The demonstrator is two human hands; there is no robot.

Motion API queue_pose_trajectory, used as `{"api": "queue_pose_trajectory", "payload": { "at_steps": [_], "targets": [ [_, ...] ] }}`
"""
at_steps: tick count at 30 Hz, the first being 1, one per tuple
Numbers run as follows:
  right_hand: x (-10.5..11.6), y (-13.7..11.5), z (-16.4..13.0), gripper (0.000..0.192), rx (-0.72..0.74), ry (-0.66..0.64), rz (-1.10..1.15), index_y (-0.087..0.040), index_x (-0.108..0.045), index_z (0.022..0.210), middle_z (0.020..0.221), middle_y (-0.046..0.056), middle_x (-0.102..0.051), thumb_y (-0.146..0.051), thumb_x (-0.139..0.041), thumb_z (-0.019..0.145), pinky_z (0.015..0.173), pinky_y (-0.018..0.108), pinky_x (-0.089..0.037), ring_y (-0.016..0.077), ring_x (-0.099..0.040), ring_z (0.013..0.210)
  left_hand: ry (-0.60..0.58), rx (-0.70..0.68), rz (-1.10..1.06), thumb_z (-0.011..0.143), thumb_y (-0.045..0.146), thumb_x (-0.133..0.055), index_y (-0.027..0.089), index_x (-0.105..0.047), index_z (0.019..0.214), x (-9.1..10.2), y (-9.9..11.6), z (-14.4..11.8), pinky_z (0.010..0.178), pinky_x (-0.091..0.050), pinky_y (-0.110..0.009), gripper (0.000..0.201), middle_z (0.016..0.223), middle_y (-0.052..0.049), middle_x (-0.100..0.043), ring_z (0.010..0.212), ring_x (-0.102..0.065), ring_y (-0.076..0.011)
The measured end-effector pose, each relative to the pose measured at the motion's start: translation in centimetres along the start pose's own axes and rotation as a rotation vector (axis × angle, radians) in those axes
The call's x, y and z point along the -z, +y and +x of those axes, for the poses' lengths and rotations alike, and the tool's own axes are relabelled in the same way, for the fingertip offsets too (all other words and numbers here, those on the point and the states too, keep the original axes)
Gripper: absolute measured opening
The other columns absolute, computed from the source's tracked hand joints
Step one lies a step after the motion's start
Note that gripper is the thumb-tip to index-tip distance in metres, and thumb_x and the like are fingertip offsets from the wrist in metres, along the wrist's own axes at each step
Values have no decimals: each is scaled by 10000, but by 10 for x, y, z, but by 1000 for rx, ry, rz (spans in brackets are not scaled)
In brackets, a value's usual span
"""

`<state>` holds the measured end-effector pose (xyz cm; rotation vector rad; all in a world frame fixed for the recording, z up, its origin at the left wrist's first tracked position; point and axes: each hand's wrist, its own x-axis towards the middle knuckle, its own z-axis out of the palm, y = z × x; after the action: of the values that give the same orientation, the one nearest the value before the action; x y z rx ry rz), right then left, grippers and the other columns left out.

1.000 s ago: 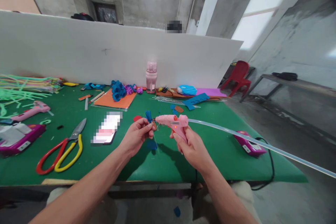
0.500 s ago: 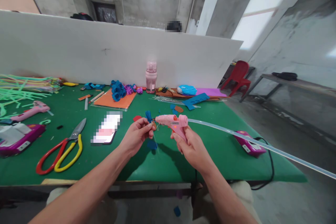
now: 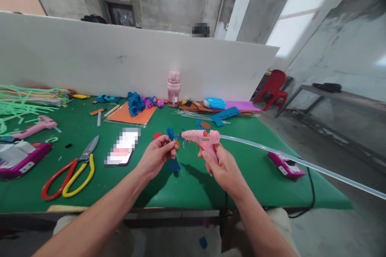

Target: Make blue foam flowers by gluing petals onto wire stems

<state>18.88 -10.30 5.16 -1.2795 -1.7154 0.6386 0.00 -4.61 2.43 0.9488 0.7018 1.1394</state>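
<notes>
Glue gun (image 3: 202, 139) shifted slightly right w/ right hand (image 3: 221, 166), nozzle off blue piece (image 3: 170, 133)

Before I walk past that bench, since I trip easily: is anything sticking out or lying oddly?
Yes. The long clear glue stick juts from the back of the pink glue gun in the right hand, reaching well past the table's right edge into the walkway.

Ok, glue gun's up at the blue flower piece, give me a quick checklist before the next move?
1. Right hand grips the pink glue gun by its handle: ok.
2. Left hand pinches the blue flower piece: ok.
3. Nozzle close to the piece: ok; touching: cannot tell.
4. Gun's red light on: ok.
5. Clear glue stick feeding from the back: ok.
6. Left fingertips clear of the nozzle: cannot tell.
</notes>
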Motion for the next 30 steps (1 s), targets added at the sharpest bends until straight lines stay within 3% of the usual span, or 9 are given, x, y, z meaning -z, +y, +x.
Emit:
{"api": "queue_pose_trajectory", "payload": {
  "at_steps": [2,11,22,30],
  "targets": [
    [0,1,0,237,-39,-27,23,-137,-518,993,716,41,-603,-311,-416,867,459,219,-391,96,-477,465,-4,3,-8,720,194,-654,153,-467,720,0,0,0,510,-418,-177,192,693,-6,-615,522,-518,-58],
    [-3,2,0,283,-55,-69,33,-129,-502,1067,579,-7,-530,-309,-408,871,448,221,-380,102,-453,438,2,8,-4,705,192,-665,149,-469,723,-3,1,0,508,-416,-176,202,677,1,-606,515,-520,-59],
    [1,-2,0,212,-83,-57,81,-152,-525,906,545,-25,-492,-330,-421,861,424,214,-365,94,-431,416,6,6,-7,693,209,-678,148,-482,722,-2,2,-1,513,-416,-179,207,683,-3,-610,516,-519,-57],
    [-2,0,0,222,-58,-81,19,-138,-535,941,504,-31,-487,-307,-412,869,441,221,-368,100,-438,415,-6,4,-12,700,205,-672,153,-467,721,-2,0,1,514,-414,-179,212,692,-1,-608,519,-517,-56]
  ]
}}
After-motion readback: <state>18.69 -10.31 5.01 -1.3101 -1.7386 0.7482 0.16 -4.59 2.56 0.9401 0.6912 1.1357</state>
